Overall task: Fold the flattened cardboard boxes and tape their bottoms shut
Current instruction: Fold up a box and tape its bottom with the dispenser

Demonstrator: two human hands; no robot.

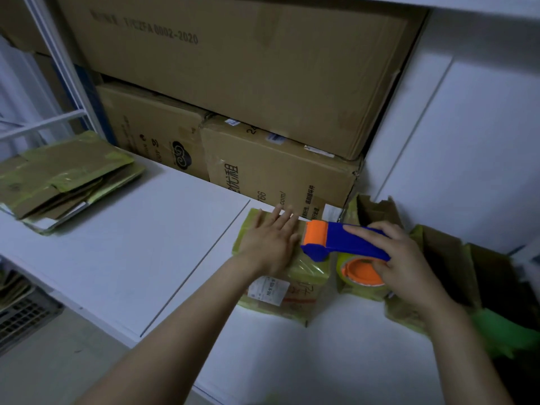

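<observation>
A small cardboard box (304,283) with old yellowish tape and a white shipping label stands on the white table (122,258), bottom side up. My left hand (270,235) lies flat on its top with straight fingers, pressing the flaps down. My right hand (400,258) grips a blue and orange tape dispenser (342,239), whose orange front end touches the box's far right part beside my left hand. The tape roll sits under my right palm. A pile of flattened boxes (64,178) lies at the table's far left.
Large stacked cartons (263,112) fill the shelf behind the table. Several folded open boxes (455,258) stand at the right, one with green material (502,331) by it. A white wall rises at the right. A grey crate (23,314) sits below the table's left edge.
</observation>
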